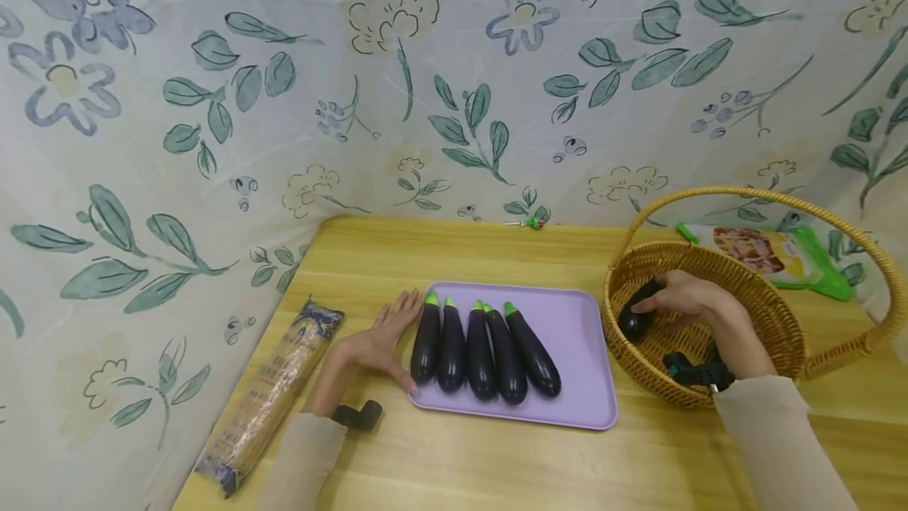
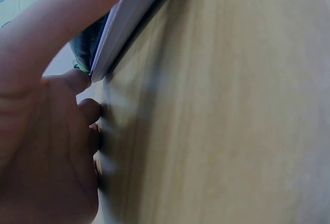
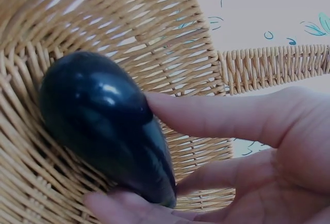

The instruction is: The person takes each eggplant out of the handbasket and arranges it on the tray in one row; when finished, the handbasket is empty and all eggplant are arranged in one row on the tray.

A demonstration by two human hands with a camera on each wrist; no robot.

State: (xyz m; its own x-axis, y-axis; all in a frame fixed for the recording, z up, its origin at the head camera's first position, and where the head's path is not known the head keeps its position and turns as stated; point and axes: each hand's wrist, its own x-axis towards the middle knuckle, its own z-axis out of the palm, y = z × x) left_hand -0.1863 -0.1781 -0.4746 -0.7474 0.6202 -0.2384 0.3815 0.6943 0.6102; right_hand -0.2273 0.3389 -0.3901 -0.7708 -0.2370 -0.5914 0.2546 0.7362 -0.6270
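Observation:
Inside the wicker basket (image 1: 769,314), my right hand (image 1: 691,298) holds a dark, glossy eggplant (image 1: 634,323). The right wrist view shows the thumb on one side of this eggplant (image 3: 103,116) and the fingers round its other side. On the lilac tray (image 1: 578,337) several eggplants (image 1: 480,357) lie side by side, green stem ends toward the back. My left hand (image 1: 379,341) lies at the tray's left edge with fingers extended. In the left wrist view, fingertips of the left hand (image 2: 46,147) touch or nearly touch the tray's rim (image 2: 121,31).
A long clear pack of what looks like dry noodles (image 1: 273,393) lies left of my left arm. Behind the basket is a green-edged food packet (image 1: 769,255). The basket's tall handle (image 1: 745,190) arches over it. A small green item (image 1: 532,223) sits at the table's back edge.

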